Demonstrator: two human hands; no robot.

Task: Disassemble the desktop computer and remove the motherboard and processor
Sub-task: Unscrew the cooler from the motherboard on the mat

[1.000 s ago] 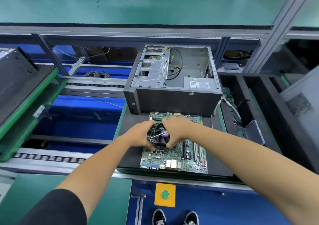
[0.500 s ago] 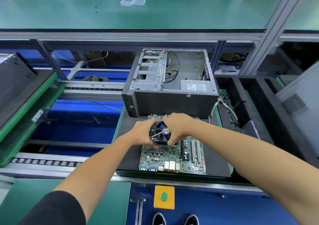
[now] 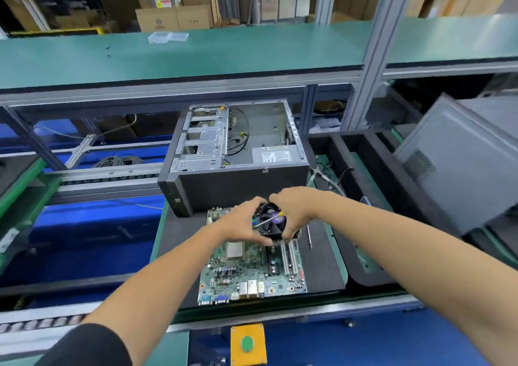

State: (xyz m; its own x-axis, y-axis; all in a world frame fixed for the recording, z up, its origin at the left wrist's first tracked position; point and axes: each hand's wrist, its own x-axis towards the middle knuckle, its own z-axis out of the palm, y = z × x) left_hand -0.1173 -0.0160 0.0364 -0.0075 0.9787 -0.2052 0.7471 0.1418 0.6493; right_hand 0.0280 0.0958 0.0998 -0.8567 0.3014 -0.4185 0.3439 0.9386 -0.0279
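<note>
**Cooler comes off, processor laid bare**

Lifted now, where half a second earlier it sat square on the board: the cooler fan (image 3: pixel 271 221) was up and tilted toward the far edge, and a silver processor (image 3: pixel 235 250) showed in the socket where it had been seated. The motherboard (image 3: pixel 252 264) lay flat on the dark mat (image 3: pixel 179 236), just in front of the emptied computer case (image 3: pixel 238 158).

That cooler looked a dense, stiff lump, metal fins under a plastic fan, best taken by its outer frame, not the blades. And that was the hold: the left hand (image 3: pixel 241 222) curled round its left and near side, fingers gripping the frame; the right hand (image 3: pixel 291 211) clamped the far and right side, with a screwdriver (image 3: pixel 267 219) pinched along in the same hand, its shaft crossing the fan face. The cooler sat squarely between the two palms.

The processor would likely be light, flat and fragile, to be taken by its edges. It lay just below the left hand's fingers, not touched. A second thin metal tool (image 3: pixel 309 236) rested on the mat right of the board.
</note>
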